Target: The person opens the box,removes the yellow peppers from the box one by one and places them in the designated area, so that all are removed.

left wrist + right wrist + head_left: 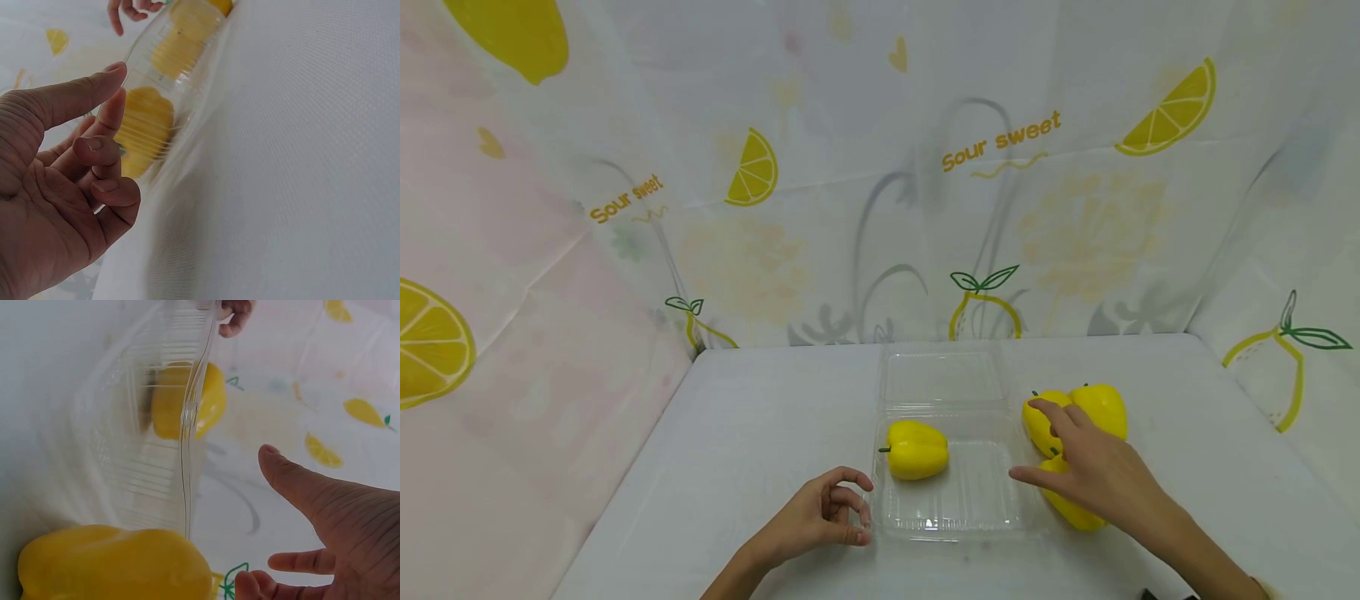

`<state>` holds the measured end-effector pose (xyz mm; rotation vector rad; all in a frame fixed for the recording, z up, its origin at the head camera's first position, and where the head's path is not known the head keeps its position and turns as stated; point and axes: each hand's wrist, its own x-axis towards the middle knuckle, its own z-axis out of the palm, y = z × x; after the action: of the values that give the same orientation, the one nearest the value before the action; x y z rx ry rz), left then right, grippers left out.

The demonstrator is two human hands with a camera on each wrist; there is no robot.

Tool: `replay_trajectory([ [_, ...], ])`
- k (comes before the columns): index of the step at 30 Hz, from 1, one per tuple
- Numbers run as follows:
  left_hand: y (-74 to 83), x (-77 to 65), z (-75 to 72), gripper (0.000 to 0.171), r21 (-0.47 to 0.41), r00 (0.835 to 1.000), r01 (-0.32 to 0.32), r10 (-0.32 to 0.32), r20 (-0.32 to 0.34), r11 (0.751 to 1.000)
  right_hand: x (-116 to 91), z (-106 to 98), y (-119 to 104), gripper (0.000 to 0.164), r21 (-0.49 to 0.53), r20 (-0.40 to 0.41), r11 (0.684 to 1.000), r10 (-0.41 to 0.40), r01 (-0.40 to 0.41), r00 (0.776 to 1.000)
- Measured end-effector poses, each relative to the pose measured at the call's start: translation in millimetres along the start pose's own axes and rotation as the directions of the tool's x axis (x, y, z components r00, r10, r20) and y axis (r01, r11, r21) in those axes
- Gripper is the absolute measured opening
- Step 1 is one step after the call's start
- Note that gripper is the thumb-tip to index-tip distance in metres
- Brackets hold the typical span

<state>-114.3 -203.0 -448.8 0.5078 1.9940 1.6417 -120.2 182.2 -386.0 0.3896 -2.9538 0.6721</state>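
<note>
A yellow bell pepper (pixel 919 451) lies on its side in the left part of a clear plastic clamshell box (pixel 955 535), its stem toward the left. My left hand (pixel 820 517) is at the left rim of this box, fingers loosely bent, thumb and index fingertips right at the edge in the left wrist view. My right hand (pixel 1101 467) is over three more yellow peppers (pixel 1103 408) to the right of the box, thumb and index finger spread apart with nothing between them. It partly hides the nearest pepper (pixel 1078 510).
The box's lid (pixel 942 377) is folded back flat behind its base on the white table (pixel 760 417). A lemon-printed cloth (pixel 850 208) hangs behind the table and along both sides. A small dark object (pixel 1150 594) shows at the bottom edge on the right.
</note>
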Motion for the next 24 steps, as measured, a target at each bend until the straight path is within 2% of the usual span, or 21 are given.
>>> replay_trajectory([
  [7,-1.6,0.5,-0.4,0.063,-0.003,1.0,-0.001,0.001,0.005,1.0,10,5,-9,0.091,0.051,0.044,0.996,-0.069,0.067,0.997],
  [15,-0.6,0.3,-0.3,0.063,-0.008,1.0,0.008,-0.008,0.008,1.0,19,17,-20,0.087,0.121,0.108,0.989,-0.101,0.088,0.989],
  [24,-0.2,0.1,-0.7,0.063,-0.003,1.0,0.015,-0.015,0.001,1.0,22,35,-33,0.077,0.199,0.135,0.958,-0.235,0.206,0.963],
])
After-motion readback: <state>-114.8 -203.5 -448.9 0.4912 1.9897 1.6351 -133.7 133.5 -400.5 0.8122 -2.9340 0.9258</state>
